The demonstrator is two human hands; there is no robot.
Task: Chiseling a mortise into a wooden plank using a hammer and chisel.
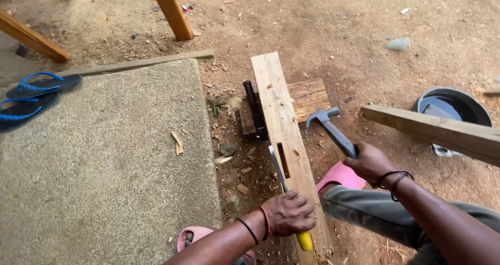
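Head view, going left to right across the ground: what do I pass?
Blue flip-flops → concrete slab → chisel in the left hand → plank → hammer in the right hand → dark basin.

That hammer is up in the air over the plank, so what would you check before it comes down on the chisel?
1. Right hand grips the hammer by its handle: ok.
2. Left hand wrapped around the chisel, its yellow handle end sticking out below the fist: ok.
3. Chisel blade beside the slot cut in the plank: whether the tip sits in it, cannot tell.
4. Plank held steady: it rests on a wood block; no clamp visible, cannot tell.
5. Feet clear of the swing: a pink sandal lies close under the hammer, not ok.
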